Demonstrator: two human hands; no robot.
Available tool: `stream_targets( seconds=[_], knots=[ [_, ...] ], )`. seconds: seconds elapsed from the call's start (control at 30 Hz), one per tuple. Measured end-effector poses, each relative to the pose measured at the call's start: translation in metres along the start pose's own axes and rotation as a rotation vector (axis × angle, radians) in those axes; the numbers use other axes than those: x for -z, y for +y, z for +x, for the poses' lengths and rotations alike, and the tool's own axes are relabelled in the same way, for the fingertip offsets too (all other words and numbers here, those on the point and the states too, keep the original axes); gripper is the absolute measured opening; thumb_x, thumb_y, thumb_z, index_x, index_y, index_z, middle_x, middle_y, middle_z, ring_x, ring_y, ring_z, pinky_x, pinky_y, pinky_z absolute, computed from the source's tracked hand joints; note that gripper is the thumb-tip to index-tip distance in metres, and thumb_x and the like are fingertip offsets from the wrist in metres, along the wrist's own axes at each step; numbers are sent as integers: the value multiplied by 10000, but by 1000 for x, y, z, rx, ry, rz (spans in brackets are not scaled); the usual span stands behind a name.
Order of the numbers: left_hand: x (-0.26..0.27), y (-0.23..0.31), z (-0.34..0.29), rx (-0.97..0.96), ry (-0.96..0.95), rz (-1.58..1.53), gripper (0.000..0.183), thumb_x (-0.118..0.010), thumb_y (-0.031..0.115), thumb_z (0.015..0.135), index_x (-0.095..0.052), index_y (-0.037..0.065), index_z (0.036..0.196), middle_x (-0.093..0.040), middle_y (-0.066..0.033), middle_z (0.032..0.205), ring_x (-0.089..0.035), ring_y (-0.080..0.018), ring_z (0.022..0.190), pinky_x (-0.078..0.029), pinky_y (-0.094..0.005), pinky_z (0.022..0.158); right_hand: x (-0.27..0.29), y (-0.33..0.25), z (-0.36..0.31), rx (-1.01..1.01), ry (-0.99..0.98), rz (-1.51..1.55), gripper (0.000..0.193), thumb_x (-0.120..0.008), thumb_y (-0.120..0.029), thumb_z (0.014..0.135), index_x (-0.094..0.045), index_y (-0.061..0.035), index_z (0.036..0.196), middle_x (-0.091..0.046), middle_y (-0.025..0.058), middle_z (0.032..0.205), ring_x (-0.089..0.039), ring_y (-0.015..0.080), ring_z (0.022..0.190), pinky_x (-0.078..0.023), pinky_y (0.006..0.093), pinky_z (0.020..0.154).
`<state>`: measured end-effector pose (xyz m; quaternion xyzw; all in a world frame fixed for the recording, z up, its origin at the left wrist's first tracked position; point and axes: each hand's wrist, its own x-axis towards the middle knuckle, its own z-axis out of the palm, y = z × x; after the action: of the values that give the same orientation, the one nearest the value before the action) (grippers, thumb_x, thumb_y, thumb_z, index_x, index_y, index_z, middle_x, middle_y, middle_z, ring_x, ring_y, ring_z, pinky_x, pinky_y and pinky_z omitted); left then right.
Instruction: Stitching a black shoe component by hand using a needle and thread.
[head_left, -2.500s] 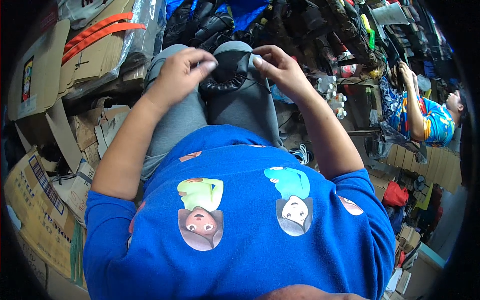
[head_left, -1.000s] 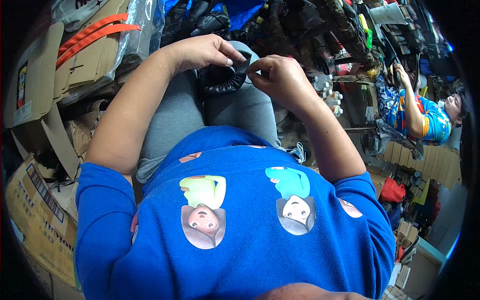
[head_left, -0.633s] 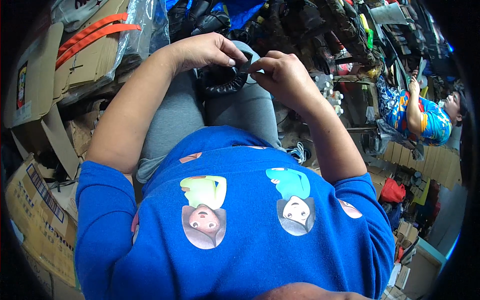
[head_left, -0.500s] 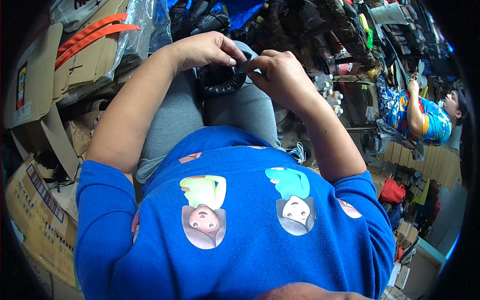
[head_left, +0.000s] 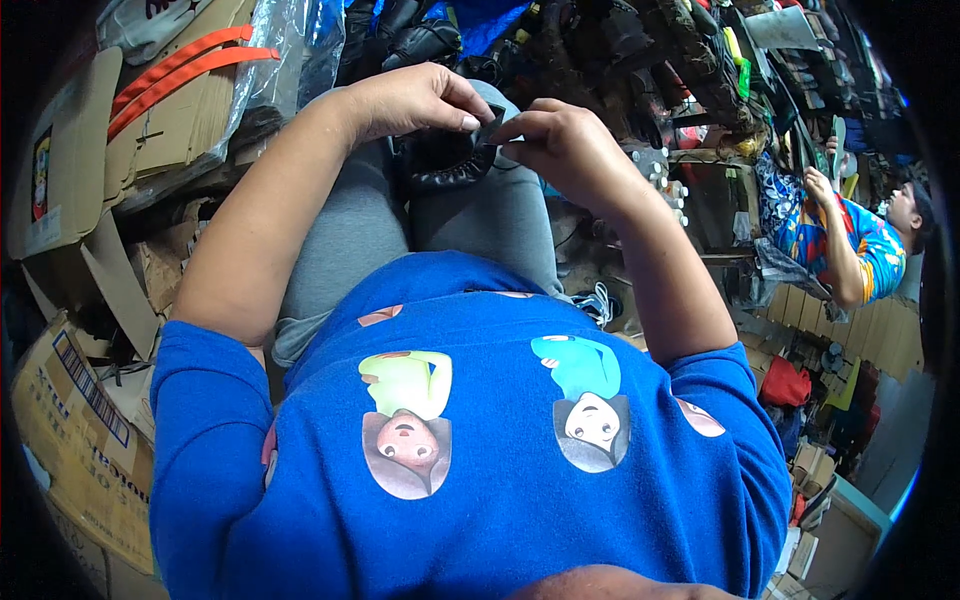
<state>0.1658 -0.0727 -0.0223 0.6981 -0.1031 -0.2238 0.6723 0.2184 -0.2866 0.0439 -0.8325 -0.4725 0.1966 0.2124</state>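
Observation:
A black leather shoe (head_left: pixel 447 176), its edge puckered along a seam, rests on my grey-trousered thighs. My left hand (head_left: pixel 425 103) is closed on its upper rim, thumb and forefinger pinching the dark edge; the fingers cover part of the shoe. Just right of that rim, my right hand (head_left: pixel 560 138) has thumb and forefinger pinched together. Whatever is in that pinch is too small and dark to make out.
Flattened cardboard (head_left: pixel 190 125) with orange strips (head_left: pixel 190 65) lies at the left, beside a clear plastic bag (head_left: pixel 285 60). Laden racks (head_left: pixel 660 60) stand ahead on the right. A co-worker (head_left: pixel 850 235) in a colourful shirt sits farther right. A printed carton (head_left: pixel 80 440) is near my left elbow.
My right hand has drawn slightly right, away from the shoe's rim. My left hand and the shoe have barely moved. The co-worker's arms have shifted.

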Motion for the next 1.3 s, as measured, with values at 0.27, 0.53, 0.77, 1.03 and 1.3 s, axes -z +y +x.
stream_targets(
  seconds=[0.27, 0.53, 0.77, 1.03, 1.3],
  knots=[
    [1, -1, 8, -23, -63, 120, 351, -654, 117, 786, -620, 6, 1118, -635, -67, 1050, -558, -139, 1019, -394, -299, 963, -10, 54, 2, -151, -233, 600, 198, -623, -78, 843, -682, -87, 1032, -618, 6, 941, -554, 102, 918, -438, 264, 811],
    [0, -6, 10, -72, -37, 147, 330, -657, 97, 771, -636, 19, 1091, -642, -57, 1013, -565, -134, 990, -411, -293, 942, -24, 70, 7, -205, -276, 845, 210, -636, -100, 846, -668, -64, 1051, -657, -10, 981, -560, 74, 883, -434, 227, 802],
    [-4, -1, 5, -72, 113, 278, 291, -650, 92, 761, -641, 15, 1041, -644, -69, 960, -575, -142, 948, -422, -290, 908, -35, 45, 1, -258, -151, 922, 177, -713, -116, 790, -683, -47, 951, -629, -6, 870, -558, 65, 820, -456, 225, 720],
    [-21, -1, -46, -204, 505, 575, 241, -460, 10, 841, -599, 45, 1034, -476, -72, 895, -498, -162, 785, -432, -282, 735, -16, 26, -9, -137, -50, 634, 176, -647, -75, 822, -689, -88, 992, -586, 30, 876, -576, 115, 837, -460, 264, 762],
    [-69, -6, -66, -96, 739, 619, 142, -634, 19, 754, -687, 48, 883, -553, -92, 748, -560, -222, 663, -445, -325, 666, -36, 2, -30, 12, 200, -81, 287, -644, -101, 768, -675, -165, 1047, -536, 65, 790, -558, 237, 784, -410, 378, 755]
  ],
)
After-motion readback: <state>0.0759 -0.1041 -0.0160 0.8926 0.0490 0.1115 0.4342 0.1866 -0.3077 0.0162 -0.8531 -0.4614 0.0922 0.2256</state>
